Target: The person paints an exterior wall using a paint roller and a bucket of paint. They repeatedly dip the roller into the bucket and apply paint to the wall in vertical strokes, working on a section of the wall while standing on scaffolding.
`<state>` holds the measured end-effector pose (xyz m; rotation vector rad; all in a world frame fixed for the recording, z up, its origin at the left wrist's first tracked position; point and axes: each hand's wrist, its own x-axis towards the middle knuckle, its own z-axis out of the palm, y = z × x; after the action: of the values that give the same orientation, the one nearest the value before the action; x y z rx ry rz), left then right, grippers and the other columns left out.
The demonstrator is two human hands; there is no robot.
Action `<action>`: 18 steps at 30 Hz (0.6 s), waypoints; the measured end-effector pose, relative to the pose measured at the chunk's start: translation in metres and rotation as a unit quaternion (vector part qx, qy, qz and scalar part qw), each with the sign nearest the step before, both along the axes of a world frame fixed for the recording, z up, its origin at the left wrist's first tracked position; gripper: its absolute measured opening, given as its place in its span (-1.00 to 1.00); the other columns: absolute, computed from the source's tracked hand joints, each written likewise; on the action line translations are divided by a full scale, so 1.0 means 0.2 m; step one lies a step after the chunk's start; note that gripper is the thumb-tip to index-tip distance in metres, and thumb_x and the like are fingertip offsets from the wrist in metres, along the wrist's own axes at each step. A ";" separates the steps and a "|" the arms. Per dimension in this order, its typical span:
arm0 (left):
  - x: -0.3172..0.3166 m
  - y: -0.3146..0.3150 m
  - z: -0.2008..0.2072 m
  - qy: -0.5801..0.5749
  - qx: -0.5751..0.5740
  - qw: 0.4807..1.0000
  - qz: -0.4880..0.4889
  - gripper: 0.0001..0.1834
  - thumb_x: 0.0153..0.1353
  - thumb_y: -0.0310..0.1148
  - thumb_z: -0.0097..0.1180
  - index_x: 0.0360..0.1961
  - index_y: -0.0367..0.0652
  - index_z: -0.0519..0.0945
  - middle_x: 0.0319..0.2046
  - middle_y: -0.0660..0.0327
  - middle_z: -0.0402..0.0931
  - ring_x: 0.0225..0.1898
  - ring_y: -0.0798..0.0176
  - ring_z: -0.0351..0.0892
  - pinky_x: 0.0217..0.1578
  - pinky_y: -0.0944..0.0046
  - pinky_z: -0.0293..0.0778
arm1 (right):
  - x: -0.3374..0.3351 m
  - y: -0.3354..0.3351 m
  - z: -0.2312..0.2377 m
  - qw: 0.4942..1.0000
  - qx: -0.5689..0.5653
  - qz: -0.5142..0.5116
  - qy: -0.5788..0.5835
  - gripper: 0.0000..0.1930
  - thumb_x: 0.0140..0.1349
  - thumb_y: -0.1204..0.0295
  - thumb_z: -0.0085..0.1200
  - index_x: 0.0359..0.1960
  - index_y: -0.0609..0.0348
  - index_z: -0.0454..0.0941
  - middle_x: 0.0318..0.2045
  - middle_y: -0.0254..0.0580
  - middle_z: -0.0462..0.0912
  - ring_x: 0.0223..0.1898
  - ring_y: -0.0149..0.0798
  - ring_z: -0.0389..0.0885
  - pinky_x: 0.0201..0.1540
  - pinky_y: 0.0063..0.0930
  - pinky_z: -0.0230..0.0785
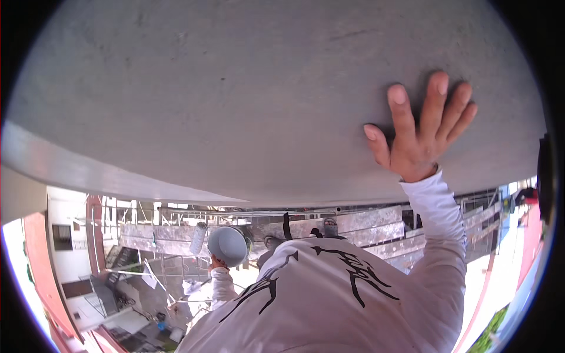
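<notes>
My right hand (425, 132) is pressed flat with fingers spread on a large grey wall surface (223, 112). Down by my left side, my left hand (218, 263) is closed at the near rim of a light grey bucket (228, 247); its fingers are small and partly hidden. Just left of the bucket is a pale paint roller (199, 238). Whether the roller's handle is also in that hand, I cannot make out. The inside of the bucket looks pale grey.
Below me runs a scaffold platform of worn planks (376, 226), where my feet (331, 228) partly show. Metal scaffold tubes stand along the left. Far beneath lies a yard (138, 294) with assorted items, beside a white building (67, 253).
</notes>
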<state>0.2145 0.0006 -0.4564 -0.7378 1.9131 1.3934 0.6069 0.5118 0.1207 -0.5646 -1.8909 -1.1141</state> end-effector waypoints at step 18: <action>0.60 0.15 1.41 0.353 -0.139 0.885 -0.272 -0.42 0.51 0.10 -0.02 -0.28 -0.25 0.70 -0.52 0.07 0.58 -0.42 0.07 0.61 -0.33 0.10 0.50 | -0.04 -0.10 0.00 0.993 -0.069 0.094 -0.006 -0.38 0.47 -0.17 -0.14 0.41 -0.19 0.50 0.55 0.03 0.22 0.65 0.14 -0.18 0.59 0.14 -0.68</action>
<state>0.3336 0.0298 -0.1735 0.2656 2.6370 1.1000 0.5994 0.4916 0.1212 -0.4463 -1.9963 -0.8719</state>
